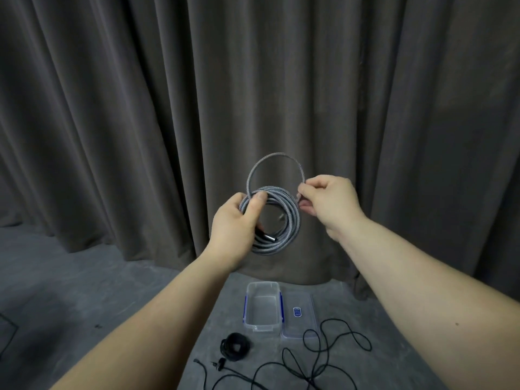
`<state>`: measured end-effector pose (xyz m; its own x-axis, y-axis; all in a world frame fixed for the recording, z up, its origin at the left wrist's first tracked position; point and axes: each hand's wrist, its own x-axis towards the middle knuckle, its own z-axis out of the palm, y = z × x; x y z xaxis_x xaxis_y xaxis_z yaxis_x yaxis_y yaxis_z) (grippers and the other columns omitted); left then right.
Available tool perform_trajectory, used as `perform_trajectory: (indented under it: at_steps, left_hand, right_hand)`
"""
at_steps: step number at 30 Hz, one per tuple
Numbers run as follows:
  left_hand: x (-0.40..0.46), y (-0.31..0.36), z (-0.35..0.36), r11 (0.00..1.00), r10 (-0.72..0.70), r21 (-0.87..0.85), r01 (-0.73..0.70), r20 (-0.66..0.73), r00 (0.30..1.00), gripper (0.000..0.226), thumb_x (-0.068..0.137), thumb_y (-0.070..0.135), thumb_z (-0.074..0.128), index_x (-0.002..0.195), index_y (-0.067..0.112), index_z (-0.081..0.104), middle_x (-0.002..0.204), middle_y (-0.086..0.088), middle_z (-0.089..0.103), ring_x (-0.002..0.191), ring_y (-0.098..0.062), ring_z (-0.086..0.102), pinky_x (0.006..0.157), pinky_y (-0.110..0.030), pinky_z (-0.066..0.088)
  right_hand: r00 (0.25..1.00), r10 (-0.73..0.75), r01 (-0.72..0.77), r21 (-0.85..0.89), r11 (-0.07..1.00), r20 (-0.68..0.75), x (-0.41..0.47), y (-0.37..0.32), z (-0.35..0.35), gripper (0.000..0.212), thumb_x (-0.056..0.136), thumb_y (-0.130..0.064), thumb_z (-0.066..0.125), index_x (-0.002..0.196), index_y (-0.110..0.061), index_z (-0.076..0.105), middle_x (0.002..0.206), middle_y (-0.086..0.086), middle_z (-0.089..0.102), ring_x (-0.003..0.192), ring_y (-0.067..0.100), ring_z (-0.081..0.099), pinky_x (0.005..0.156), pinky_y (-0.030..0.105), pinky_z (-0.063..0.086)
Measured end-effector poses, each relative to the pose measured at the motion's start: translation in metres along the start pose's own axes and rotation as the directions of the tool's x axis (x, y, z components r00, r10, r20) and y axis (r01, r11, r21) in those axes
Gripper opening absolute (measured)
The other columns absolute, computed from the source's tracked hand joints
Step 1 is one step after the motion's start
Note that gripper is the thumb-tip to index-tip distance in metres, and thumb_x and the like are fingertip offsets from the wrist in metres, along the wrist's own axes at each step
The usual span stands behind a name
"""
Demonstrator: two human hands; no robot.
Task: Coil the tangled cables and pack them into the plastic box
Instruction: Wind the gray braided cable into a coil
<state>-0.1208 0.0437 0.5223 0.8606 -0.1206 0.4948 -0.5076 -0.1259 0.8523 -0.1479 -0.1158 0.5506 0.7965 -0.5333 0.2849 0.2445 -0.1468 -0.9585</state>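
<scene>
Grey cable (270, 220) hangs in the air between my hands, in front of the curtain (140, 108) and above the floor (84, 291), wound into a ring of several turns that faces me nearly flat-on. My left hand (233, 220) grips the ring at its left side, thumb across the strands and fingers curled behind, with a metal plug (269, 237) poking out just under my palm and pointing right and a little down. My right hand (329, 201) pinches the free run of cable between thumb and fingertips at the ring's upper right; from there one loose loop arches up and over to my left thumb. The ring has no real long axis; it stands a shade taller than wide. To finish this turn well I think I should bring the loose loop down to match the others, let the cable roll in my fingers so it lies without twist, and keep the left grip firm so no turns spring out. The box (263, 308) sits open on the floor below with its lid (299, 313) beside it, a coiled black cable (235, 347) in front, and a tangled one (323, 358) still waiting.
</scene>
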Motion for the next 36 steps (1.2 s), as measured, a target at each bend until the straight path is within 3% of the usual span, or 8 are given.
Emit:
perform_trajectory:
  at_steps: [8, 10, 18, 22, 27, 31, 34, 36]
  left_hand:
    - [-0.002, 0.002, 0.002, 1.000, 0.004, -0.017, -0.004, 0.027, 1.000, 0.041, 0.093, 0.041, 0.058, 0.080, 0.003, 0.055, 0.061, -0.002, 0.059, 0.062, -0.013, 0.054, 0.066, -0.034, 0.047]
    - [-0.002, -0.001, 0.002, 0.999, 0.009, -0.035, -0.007, 0.047, 0.999, 0.041, 0.093, 0.042, 0.059, 0.084, 0.002, 0.057, 0.070, -0.013, 0.062, 0.067, -0.017, 0.058, 0.072, -0.042, 0.051]
    - [-0.002, -0.007, 0.002, 0.995, -0.053, -0.089, 0.054, 0.014, 0.999, 0.034, 0.093, 0.040, 0.058, 0.087, 0.007, 0.062, 0.060, 0.004, 0.063, 0.060, -0.012, 0.061, 0.069, -0.037, 0.051]
    - [-0.001, -0.011, 0.004, 0.989, -0.077, -0.128, 0.080, 0.026, 0.997, 0.032, 0.094, 0.039, 0.058, 0.089, 0.008, 0.064, 0.063, 0.007, 0.065, 0.062, -0.007, 0.062, 0.071, -0.033, 0.051]
    - [-0.003, -0.015, 0.002, 0.956, -0.120, -0.255, 0.144, 0.108, 0.987, 0.038, 0.084, 0.046, 0.060, 0.095, 0.010, 0.067, 0.078, -0.001, 0.069, 0.075, -0.016, 0.064, 0.077, -0.037, 0.052]
    - [-0.006, -0.016, 0.001, 0.917, -0.164, -0.350, 0.191, 0.105, 0.981, 0.043, 0.089, 0.038, 0.063, 0.107, -0.002, 0.060, 0.068, 0.001, 0.063, 0.070, -0.016, 0.067, 0.077, -0.042, 0.052]
    - [-0.007, -0.013, 0.003, 0.916, -0.160, -0.359, 0.181, 0.089, 0.983, 0.050, 0.084, 0.035, 0.067, 0.109, -0.006, 0.056, 0.084, -0.012, 0.070, 0.079, -0.020, 0.071, 0.082, -0.044, 0.056]
    - [-0.006, -0.012, 0.004, 0.927, -0.151, -0.337, 0.164, 0.063, 0.986, 0.041, 0.088, 0.030, 0.068, 0.108, -0.004, 0.058, 0.095, -0.017, 0.072, 0.083, -0.020, 0.071, 0.084, -0.044, 0.057]
  right_hand:
    - [0.950, 0.221, -0.274, 0.249, 0.929, 0.218, -0.007, 0.003, 0.008, 0.014, 0.091, -0.004, 0.060, 0.082, -0.013, 0.055, 0.071, 0.006, 0.058, 0.059, 0.017, 0.052, 0.054, 0.026, 0.042]
    - [0.955, 0.214, -0.270, 0.297, 0.916, 0.207, -0.007, 0.005, 0.009, 0.012, 0.091, -0.002, 0.060, 0.086, -0.012, 0.057, 0.074, 0.008, 0.060, 0.061, 0.017, 0.055, 0.056, 0.028, 0.046]
    - [0.897, 0.126, -0.298, 0.370, 0.880, 0.423, -0.018, 0.006, 0.002, 0.014, 0.093, -0.014, 0.057, 0.104, -0.011, 0.065, 0.085, 0.009, 0.067, 0.072, 0.017, 0.060, 0.065, 0.027, 0.044]
    - [0.866, -0.002, -0.176, 0.309, 0.935, 0.500, -0.023, 0.016, 0.003, 0.054, 0.085, 0.009, 0.059, 0.132, -0.017, 0.050, 0.097, 0.006, 0.068, 0.091, 0.017, 0.064, 0.090, 0.029, 0.049]
    - [0.851, -0.065, -0.118, 0.311, 0.943, 0.521, -0.023, 0.020, 0.000, 0.044, 0.086, 0.010, 0.058, 0.122, -0.015, 0.054, 0.101, 0.006, 0.068, 0.090, 0.014, 0.063, 0.095, 0.031, 0.047]
    - [0.869, -0.263, 0.327, -0.088, 0.941, 0.420, -0.023, 0.031, -0.001, 0.028, 0.087, -0.014, 0.069, 0.108, -0.029, 0.059, 0.106, -0.008, 0.067, 0.098, 0.008, 0.064, 0.095, 0.029, 0.049]
    - [0.724, -0.627, 0.678, -0.467, 0.568, 0.288, -0.024, 0.040, -0.007, 0.033, 0.081, -0.038, 0.069, 0.109, -0.022, 0.063, 0.106, -0.008, 0.060, 0.091, 0.011, 0.062, 0.082, 0.031, 0.053]
    - [0.661, -0.698, 0.734, -0.428, 0.526, 0.276, -0.025, 0.044, -0.008, 0.028, 0.080, -0.033, 0.070, 0.102, -0.018, 0.064, 0.100, -0.005, 0.060, 0.088, 0.011, 0.061, 0.079, 0.032, 0.054]
